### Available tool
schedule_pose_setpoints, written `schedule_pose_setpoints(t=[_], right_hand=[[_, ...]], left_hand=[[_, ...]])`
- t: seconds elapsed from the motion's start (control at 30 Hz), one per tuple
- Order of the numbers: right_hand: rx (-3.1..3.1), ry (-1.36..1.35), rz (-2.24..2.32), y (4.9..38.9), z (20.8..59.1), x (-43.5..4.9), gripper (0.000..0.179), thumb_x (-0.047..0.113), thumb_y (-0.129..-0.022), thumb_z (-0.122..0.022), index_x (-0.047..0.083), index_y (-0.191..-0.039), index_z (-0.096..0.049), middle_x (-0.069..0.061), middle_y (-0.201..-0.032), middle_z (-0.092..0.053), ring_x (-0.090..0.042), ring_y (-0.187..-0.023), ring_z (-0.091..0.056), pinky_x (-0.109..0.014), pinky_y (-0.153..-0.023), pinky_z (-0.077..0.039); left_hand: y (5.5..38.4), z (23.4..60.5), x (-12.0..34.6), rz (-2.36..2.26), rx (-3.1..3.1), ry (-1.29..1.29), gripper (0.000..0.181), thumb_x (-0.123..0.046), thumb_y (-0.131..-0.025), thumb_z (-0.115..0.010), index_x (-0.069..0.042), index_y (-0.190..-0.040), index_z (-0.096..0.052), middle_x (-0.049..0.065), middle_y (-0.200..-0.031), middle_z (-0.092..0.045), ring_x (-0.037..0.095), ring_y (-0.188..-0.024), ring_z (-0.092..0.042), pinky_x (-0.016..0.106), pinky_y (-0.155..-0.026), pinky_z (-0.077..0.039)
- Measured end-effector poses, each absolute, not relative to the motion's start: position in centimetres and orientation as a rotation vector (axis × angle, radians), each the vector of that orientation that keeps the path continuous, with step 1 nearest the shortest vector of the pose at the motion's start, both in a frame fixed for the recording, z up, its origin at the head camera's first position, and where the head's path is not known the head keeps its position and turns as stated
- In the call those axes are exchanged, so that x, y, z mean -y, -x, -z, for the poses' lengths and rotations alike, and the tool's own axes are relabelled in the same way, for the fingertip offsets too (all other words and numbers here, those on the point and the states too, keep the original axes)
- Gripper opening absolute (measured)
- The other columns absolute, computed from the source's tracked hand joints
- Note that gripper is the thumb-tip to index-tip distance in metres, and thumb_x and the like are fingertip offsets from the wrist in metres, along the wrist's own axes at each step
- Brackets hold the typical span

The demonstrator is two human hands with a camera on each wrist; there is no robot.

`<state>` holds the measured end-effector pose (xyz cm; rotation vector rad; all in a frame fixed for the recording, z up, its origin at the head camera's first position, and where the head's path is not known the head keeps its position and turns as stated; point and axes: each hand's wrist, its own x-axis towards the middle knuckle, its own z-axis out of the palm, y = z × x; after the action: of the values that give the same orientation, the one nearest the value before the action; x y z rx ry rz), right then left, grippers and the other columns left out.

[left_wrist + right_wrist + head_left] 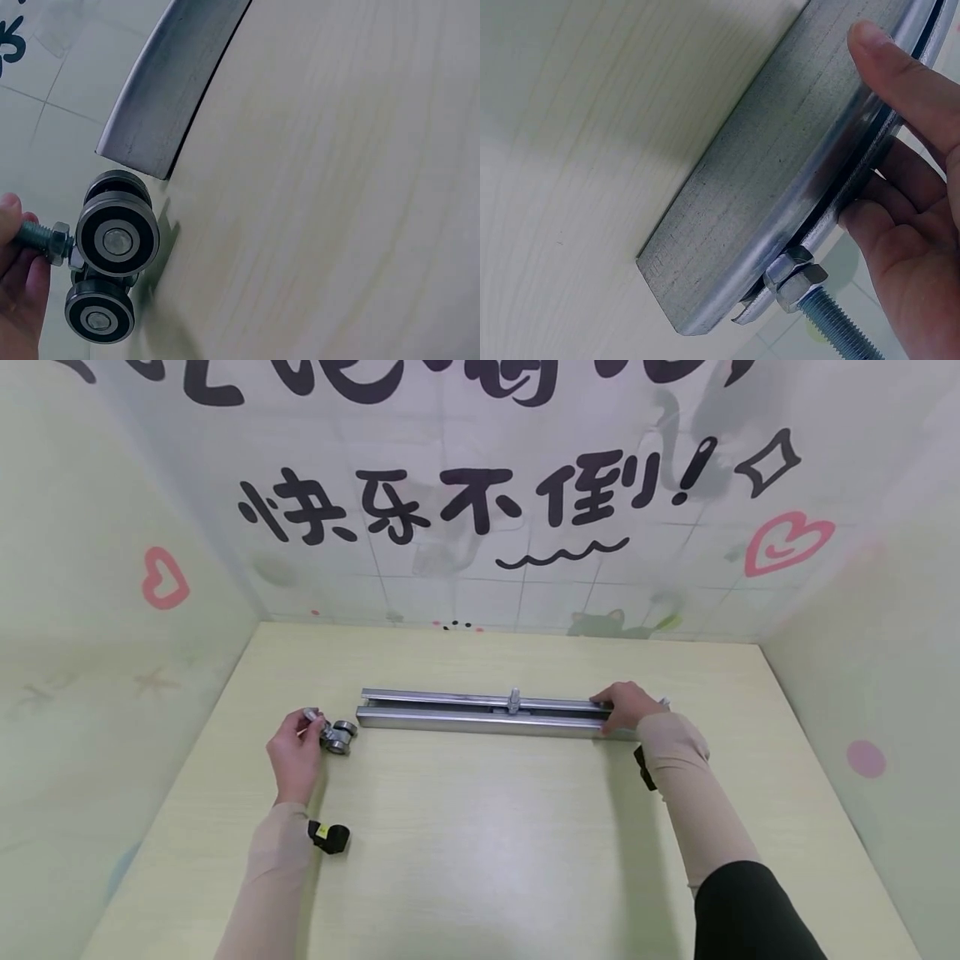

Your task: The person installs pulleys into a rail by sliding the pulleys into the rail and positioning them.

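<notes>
My left hand (295, 758) pinches the threaded bolt (34, 236) of a roller trolley (340, 739), just off the left end of a metal channel rail (435, 718). Its wheels (118, 241) have black rings and metal centres, and they face the rail's end in the left wrist view. Near the rail's right end, my right hand (630, 703) grips the channel, thumb on the near wall and fingers over the far side. A bolt with nuts (799, 281) sticks out of the slot at that end. Another bolt (513, 701) stands upright at mid-rail; what carries it is mostly hidden inside.
The rail lies lengthwise across a pale wood-grain table (465, 827). Printed sheets with dark writing and hearts form a back wall (450, 552) and side walls (862, 693). A black wrist camera (330, 837) sits at the left wrist.
</notes>
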<state>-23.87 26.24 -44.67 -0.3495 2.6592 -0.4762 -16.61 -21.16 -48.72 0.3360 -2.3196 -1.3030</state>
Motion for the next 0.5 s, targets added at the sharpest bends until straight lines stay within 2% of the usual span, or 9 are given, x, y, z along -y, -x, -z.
schedule_pose_setpoints(t=[0.13,0.23,0.3,0.4,0.5], right_hand=[[-2.657,0.343,0.473,23.9,44.7,-26.2,0.061,0.007,-0.064,-0.078,0.000,-0.120,-0.056,-0.022,-0.120,-0.055,-0.037,-0.112,-0.049,-0.045,-0.097,-0.040],[-2.649,0.330,0.472,23.9,44.8,-26.2,0.061,0.008,-0.065,-0.078,0.001,-0.121,-0.056,-0.022,-0.121,-0.055,-0.037,-0.112,-0.049,-0.046,-0.097,-0.039],[-2.645,0.313,0.479,23.9,44.8,-26.2,0.061,0.007,-0.065,-0.077,0.002,-0.122,-0.055,-0.022,-0.122,-0.054,-0.037,-0.113,-0.048,-0.046,-0.098,-0.039],[-2.644,0.316,0.474,23.9,44.8,-26.2,0.061,0.008,-0.065,-0.077,0.001,-0.122,-0.055,-0.022,-0.122,-0.054,-0.038,-0.113,-0.047,-0.046,-0.098,-0.038],[-2.648,0.314,0.476,23.9,44.8,-26.2,0.062,0.008,-0.064,-0.078,0.001,-0.122,-0.056,-0.022,-0.122,-0.054,-0.038,-0.114,-0.047,-0.046,-0.098,-0.038]], left_hand=[[17.2,48.6,21.6,1.291,2.292,-0.364,0.019,-0.004,-0.087,-0.058,0.008,-0.101,-0.060,0.022,-0.098,-0.064,-0.005,-0.077,-0.053,0.003,-0.072,-0.045],[17.8,48.7,21.9,1.287,2.302,-0.395,0.019,-0.005,-0.088,-0.057,0.007,-0.102,-0.060,0.021,-0.099,-0.064,-0.011,-0.076,-0.049,0.008,-0.074,-0.047],[18.2,48.7,22.0,1.281,2.324,-0.417,0.020,-0.007,-0.089,-0.056,0.006,-0.104,-0.059,0.020,-0.101,-0.064,-0.005,-0.079,-0.052,0.012,-0.077,-0.049],[18.8,48.7,22.1,1.297,2.339,-0.429,0.021,-0.007,-0.090,-0.055,0.006,-0.106,-0.059,0.019,-0.103,-0.064,0.010,-0.087,-0.059,0.019,-0.081,-0.050],[19.3,48.6,22.1,1.325,2.338,-0.422,0.022,-0.007,-0.090,-0.054,0.006,-0.108,-0.057,0.020,-0.104,-0.063,0.024,-0.094,-0.060,0.024,-0.083,-0.050]])
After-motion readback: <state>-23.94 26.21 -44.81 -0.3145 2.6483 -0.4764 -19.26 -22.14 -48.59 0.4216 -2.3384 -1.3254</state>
